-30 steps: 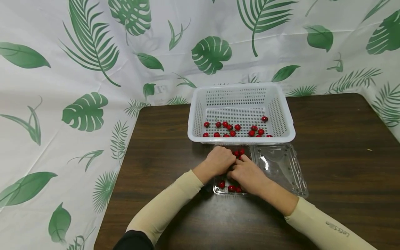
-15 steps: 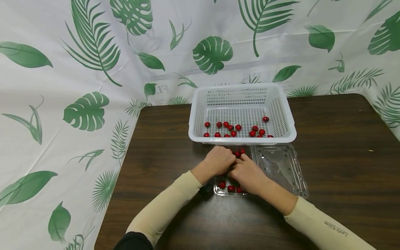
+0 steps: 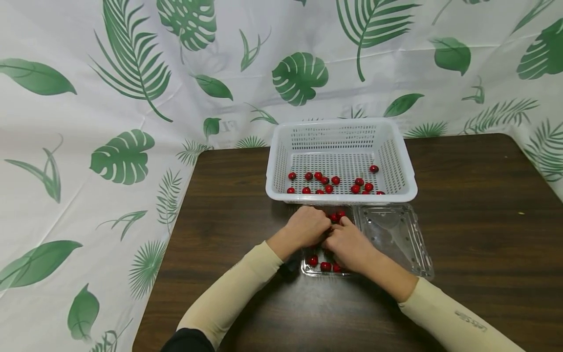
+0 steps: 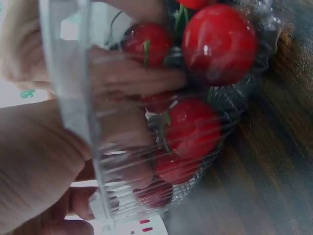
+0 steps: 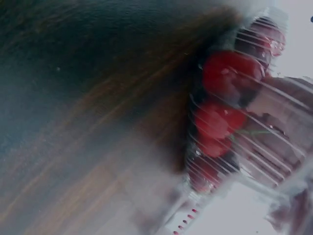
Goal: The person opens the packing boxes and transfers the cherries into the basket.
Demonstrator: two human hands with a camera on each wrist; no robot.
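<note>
A clear plastic clamshell box point(image 3: 306, 271) lies unfolded on the table, red cherries point(image 3: 325, 266) in its left half. Over that half my left hand point(image 3: 307, 226) is bent down into the box, knuckles up. My right hand point(image 3: 349, 246) reaches in from the right, its fingertips close beside the left ones. In the left wrist view, fingers point(image 4: 134, 78) show through the ribbed wall among glossy cherries point(image 4: 220, 44) with green stems. The right wrist view, blurred, shows cherries point(image 5: 220, 120) pressed near the box wall. I cannot tell whether either hand pinches a cherry.
Behind the box stands a white perforated basket point(image 3: 340, 197) with more cherries point(image 3: 324, 180) scattered over its floor. The clear lid half point(image 3: 391, 234) lies flat to the right. A leaf-printed cloth point(image 3: 246, 88) hangs behind the dark wooden table point(image 3: 466, 205).
Both hands stay almost in place over the box, with only slight finger and wrist shifts. The cherries in the basket have not moved.
</note>
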